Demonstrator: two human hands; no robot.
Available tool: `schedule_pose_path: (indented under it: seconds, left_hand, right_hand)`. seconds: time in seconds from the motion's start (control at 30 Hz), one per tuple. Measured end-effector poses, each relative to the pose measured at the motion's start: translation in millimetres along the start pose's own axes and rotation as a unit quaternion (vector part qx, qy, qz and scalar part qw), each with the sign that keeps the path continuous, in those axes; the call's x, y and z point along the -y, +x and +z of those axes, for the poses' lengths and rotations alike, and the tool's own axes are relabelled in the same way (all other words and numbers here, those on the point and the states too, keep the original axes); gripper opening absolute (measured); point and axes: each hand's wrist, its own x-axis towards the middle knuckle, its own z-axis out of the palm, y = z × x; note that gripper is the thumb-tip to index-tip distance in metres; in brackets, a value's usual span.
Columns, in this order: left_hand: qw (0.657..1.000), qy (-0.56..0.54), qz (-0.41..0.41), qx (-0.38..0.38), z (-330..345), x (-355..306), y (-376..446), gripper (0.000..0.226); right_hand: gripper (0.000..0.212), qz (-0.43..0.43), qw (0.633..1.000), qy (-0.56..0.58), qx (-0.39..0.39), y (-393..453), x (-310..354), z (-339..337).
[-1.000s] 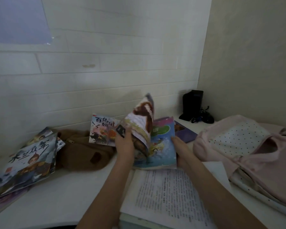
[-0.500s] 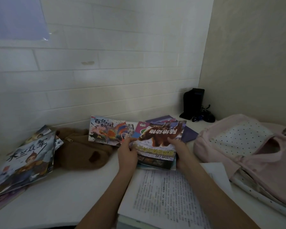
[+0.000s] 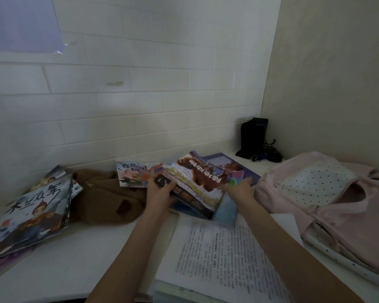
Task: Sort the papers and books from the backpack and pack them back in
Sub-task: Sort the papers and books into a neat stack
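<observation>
Just beside the pink backpack (image 3: pixel 328 206), the bear-cover picture book (image 3: pixel 200 184) tilts atop a small stack. The left hand (image 3: pixel 160 193) pinches its near corner; the right hand (image 3: pixel 239 189) grips the opposite edge. It looks thin, light, floppy and glossy, so holding both edges seems wise.

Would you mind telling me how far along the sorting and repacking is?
Done: one stack of picture books lies at far left. In hand: the left hand and right hand grip the bear-cover book on a middle pile. Left: the printed sheets and every book remain outside the pink backpack.
</observation>
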Motion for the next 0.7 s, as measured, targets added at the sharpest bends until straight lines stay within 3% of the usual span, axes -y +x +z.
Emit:
schedule_pose_path:
  seconds: [0.03,0.1,0.17,0.27,0.37,0.43,0.53,0.63,0.7]
  left_hand:
    - [1.0,0.016,0.024,0.002,-1.2,-4.9,2.5,0.044]
    - [0.997,0.035,0.062,0.007,-2.4,-17.8,5.7,0.042]
    - [0.989,0.089,0.114,0.008,0.1,-34.0,8.3,0.04]
    - [0.945,0.234,0.216,0.075,11.4,-59.3,10.2,0.027]
    - [0.893,0.291,0.295,0.173,31.8,-81.4,4.2,0.017]
    - [0.887,0.276,0.333,0.163,41.9,-87.1,-0.2,0.015]
    - [0.909,0.238,0.334,0.074,37.9,-77.9,4.3,0.019]
    - [0.881,0.412,0.234,-0.001,19.8,-52.0,16.3,0.019]
    - [0.822,0.555,0.111,0.062,14.0,-31.9,19.0,0.021]
  right_hand:
    - [0.1,-0.069,0.995,-0.072,-0.023,0.0,-0.9,-4.4]
    - [0.103,-0.269,0.954,-0.124,-0.048,-2.4,8.7,-12.3]
    - [0.1,-0.421,0.897,-0.135,0.002,-3.7,30.8,-20.1]
    - [0.099,-0.495,0.817,-0.295,-0.002,2.5,68.5,-26.4]
    - [0.063,-0.476,0.765,-0.434,-0.021,8.7,98.7,-32.9]
    - [0.037,-0.451,0.787,-0.421,-0.024,9.8,106.8,-40.9]
    - [0.033,-0.405,0.869,-0.272,-0.077,10.9,101.2,-56.1]
    - [0.032,-0.226,0.967,-0.101,-0.062,17.4,84.8,-57.9]
    - [0.033,-0.097,0.994,-0.053,-0.012,18.9,66.6,-49.7]
